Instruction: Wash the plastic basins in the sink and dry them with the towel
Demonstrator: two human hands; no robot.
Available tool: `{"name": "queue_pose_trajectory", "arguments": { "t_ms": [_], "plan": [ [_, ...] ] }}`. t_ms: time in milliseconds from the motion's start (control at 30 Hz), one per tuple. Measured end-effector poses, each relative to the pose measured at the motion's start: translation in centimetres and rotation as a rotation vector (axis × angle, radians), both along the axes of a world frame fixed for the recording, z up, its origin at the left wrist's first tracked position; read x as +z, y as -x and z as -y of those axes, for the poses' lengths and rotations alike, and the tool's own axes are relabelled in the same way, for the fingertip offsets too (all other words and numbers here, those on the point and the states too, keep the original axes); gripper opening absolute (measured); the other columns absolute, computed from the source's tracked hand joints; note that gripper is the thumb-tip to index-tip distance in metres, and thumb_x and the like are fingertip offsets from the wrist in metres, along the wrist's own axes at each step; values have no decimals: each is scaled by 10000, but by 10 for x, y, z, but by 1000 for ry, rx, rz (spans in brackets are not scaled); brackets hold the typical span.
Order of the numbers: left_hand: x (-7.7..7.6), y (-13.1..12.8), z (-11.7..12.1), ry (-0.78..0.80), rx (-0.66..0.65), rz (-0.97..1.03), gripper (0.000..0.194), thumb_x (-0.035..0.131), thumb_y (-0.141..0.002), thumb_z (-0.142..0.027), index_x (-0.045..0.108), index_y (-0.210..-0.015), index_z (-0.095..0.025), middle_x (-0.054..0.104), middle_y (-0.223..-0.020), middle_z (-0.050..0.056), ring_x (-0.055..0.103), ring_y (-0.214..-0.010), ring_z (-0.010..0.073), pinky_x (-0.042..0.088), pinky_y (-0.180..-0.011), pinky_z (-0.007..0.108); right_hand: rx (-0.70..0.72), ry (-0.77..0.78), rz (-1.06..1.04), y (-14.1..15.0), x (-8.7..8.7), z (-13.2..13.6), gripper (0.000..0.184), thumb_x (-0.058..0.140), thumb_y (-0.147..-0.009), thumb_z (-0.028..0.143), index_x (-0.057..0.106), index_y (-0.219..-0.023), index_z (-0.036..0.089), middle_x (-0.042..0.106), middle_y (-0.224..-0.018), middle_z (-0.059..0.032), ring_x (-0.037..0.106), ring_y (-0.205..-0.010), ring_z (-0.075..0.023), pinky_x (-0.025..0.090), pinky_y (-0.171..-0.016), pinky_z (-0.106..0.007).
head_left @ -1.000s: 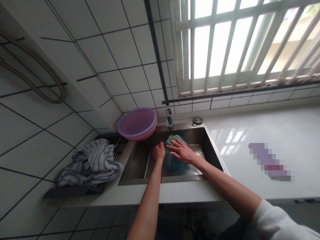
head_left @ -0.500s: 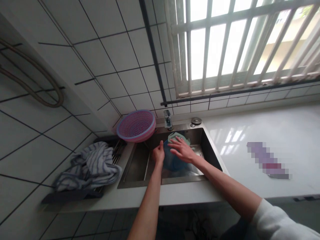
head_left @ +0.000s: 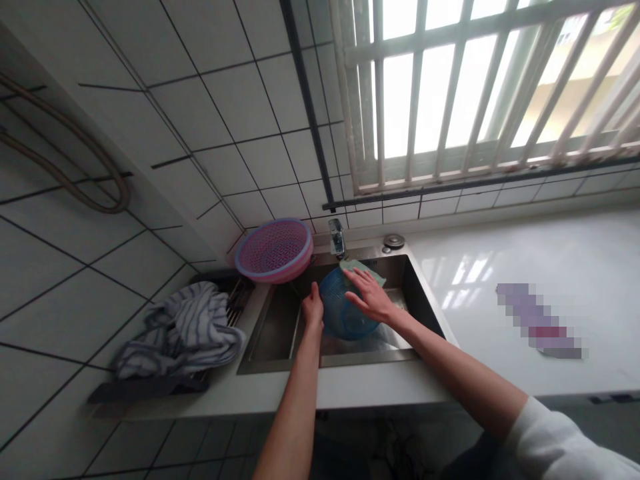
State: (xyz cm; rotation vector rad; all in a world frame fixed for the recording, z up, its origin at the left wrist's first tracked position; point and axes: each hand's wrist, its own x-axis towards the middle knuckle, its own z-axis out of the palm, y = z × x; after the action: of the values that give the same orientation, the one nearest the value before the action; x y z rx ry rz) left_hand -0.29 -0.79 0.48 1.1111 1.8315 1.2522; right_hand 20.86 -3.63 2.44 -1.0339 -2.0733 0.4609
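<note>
Inside the metal sink [head_left: 273,327], a blue mesh plastic basket [head_left: 350,320] is tilted, with its perforated side showing. My left hand [head_left: 313,307] is closed on its left edge, thumb pointing up. A light green cloth [head_left: 376,273] lies against the far right part of the basket. My right hand [head_left: 371,297] rests over the cloth and basket with fingers stretched out and spread, pressing rather than gripping. Part of the cloth is hidden beneath those fingers.
A pink and blue colander [head_left: 274,252] stands at the sink's back left corner, beside the faucet [head_left: 337,239]. A striped towel [head_left: 183,333] lies on a dark rack to the left. A drain stopper [head_left: 394,241] sits behind the sink. A blurred-out item [head_left: 540,320] lies on the right counter.
The blue basket has shifted and its mesh shows more clearly. The green cloth has flattened and moved slightly right under my right hand. My left hand has moved slightly left.
</note>
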Motion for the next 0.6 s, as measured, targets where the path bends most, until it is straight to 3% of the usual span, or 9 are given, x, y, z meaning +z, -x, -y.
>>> {"name": "queue_pose_trajectory", "arguments": {
  "t_ms": [100,167,233,300,433,533,600],
  "plan": [
    [-1,1,0,-76,-70,16,805,463,-760,-951,657,-673,-174,643,-660,80,606,-671,219,443,-598,303,235,-88,122,20,11,19,686,456,-1083,576,313,-1686,283,525,-1616,-81,395,-1566,-265,174,-1345,-545],
    [-2,3,-1,-106,-72,11,814,480,-756,-954,667,-677,-166,647,-656,80,604,-676,216,441,-599,300,314,-107,121,21,9,18,603,435,-1104,530,378,-1658,297,560,-1589,-64,426,-1548,-244,199,-1341,-532],
    [-3,5,-2,-72,-18,0,842,462,-761,-968,682,-686,-159,640,-642,80,601,-667,216,425,-580,299,244,-93,45,11,0,5,552,396,-1121,496,437,-1628,280,544,-1603,-65,414,-1556,-240,245,-1330,-521],
    [-4,5,-4,-23,30,2,865,448,-755,-984,689,-688,-156,625,-623,74,600,-654,215,408,-562,297,79,-42,-45,-3,-11,-13,550,372,-1125,490,469,-1610,249,523,-1618,-87,412,-1557,-256,307,-1307,-520],
    [-7,-1,-5,27,-38,90,894,507,-693,-1008,722,-727,-141,647,-641,82,633,-675,232,440,-581,305,-129,35,-41,-14,-19,-24,543,384,-1118,457,507,-1591,221,488,-1638,-112,386,-1568,-317,340,-1280,-583],
    [-8,-6,-5,52,-113,195,878,574,-690,-978,762,-803,-127,707,-714,109,679,-751,259,500,-639,324,-4,-87,108,3,-9,-4,472,467,-1103,436,572,-1542,300,523,-1617,-41,316,-1600,-325,202,-1317,-639],
    [-7,-7,-4,30,-123,235,849,583,-727,-946,776,-848,-127,740,-781,121,693,-804,260,522,-683,330,155,-160,197,16,-2,9,416,510,-1093,427,634,-1479,332,602,-1547,-6,350,-1587,-298,200,-1325,-614]
  ]
}}
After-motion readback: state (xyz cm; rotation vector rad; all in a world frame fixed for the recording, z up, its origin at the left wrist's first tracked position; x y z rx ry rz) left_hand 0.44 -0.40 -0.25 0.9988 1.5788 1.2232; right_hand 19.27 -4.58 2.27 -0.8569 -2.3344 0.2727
